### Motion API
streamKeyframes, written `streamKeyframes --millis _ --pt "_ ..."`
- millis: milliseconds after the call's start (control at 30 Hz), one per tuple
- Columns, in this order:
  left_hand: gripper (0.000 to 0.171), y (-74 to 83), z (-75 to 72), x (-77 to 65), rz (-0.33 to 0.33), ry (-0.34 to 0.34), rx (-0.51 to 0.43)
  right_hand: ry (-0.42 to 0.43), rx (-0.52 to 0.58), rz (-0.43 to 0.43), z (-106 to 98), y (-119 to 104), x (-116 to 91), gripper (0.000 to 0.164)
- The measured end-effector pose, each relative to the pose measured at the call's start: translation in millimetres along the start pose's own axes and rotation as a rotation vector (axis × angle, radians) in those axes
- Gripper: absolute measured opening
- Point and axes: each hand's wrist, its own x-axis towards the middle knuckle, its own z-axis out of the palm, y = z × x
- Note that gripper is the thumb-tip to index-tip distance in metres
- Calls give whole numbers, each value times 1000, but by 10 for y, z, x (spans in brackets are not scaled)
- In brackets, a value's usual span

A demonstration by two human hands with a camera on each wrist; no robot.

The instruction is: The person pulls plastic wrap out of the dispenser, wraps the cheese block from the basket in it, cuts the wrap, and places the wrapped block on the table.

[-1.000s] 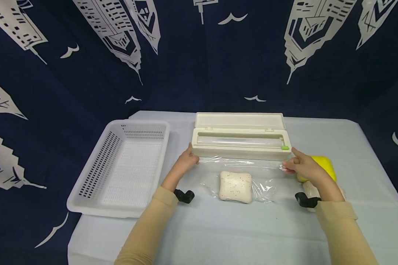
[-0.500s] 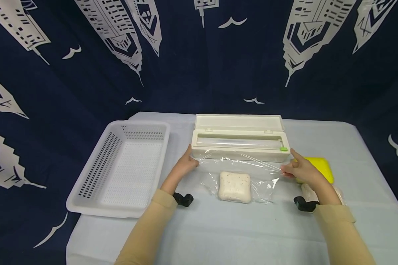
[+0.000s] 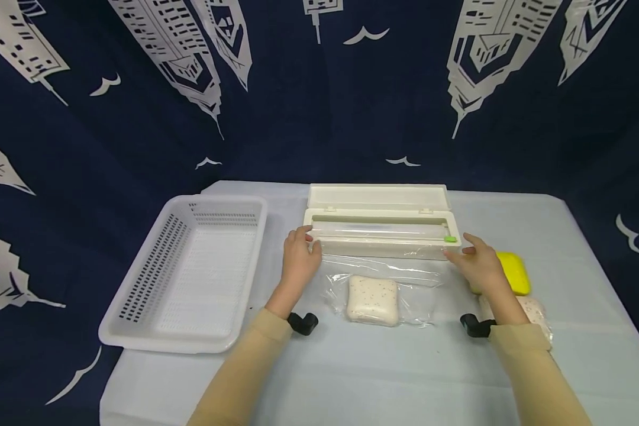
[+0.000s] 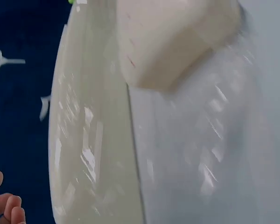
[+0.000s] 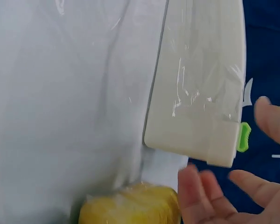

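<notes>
A cream cling film dispenser (image 3: pixel 383 248), lid raised, lies across the table with a film roll inside and a green cutter slider (image 3: pixel 450 239) at its right end. Clear cling film (image 3: pixel 420 296) stretches from its front over a white, speckled, rounded square block (image 3: pixel 373 300). My left hand (image 3: pixel 300 260) is at the dispenser's left end; whether it touches is unclear. In the left wrist view its fingertips (image 4: pixel 11 210) are apart from the thumb. Off the right end, my right hand (image 3: pixel 479 266) has its fingers spread, and no film shows between them.
A white perforated basket (image 3: pixel 112 331) stands on the left of the table. Partly behind my right forearm lie a yellow block (image 3: pixel 515 273) and another speckled block (image 3: pixel 535 310) with clear film around it. A dark blue printed cloth (image 3: pixel 319 118) hangs behind the table.
Both hands have let go of the film's edge, which has dropped over the block and the dispenser's front. My left hand has risen slightly, and the right hand's fingers have spread.
</notes>
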Motion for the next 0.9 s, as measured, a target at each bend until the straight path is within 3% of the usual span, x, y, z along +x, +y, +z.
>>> streamKeyframes --millis 100,267,433,533,700,800,900 --pt "32 263 134 35 84 -45 -14 18 22 -18 2 -21 70 87" --pt "26 691 467 78 230 -200 -3 6 21 -48 5 -16 183 87" --pt "25 1038 873 137 352 -332 94 -37 -26 -109 -10 29 269 84" --pt "25 1189 1101 165 392 -381 154 -53 -58 -156 -10 41 306 81" --pt "23 1335 1409 182 369 -410 227 -19 -146 -243 -8 56 324 68" --pt "21 1360 1549 194 351 -383 258 13 -184 -280 -5 51 326 60" --pt "19 1374 1686 208 390 -341 268 35 -191 -284 -23 58 319 53"
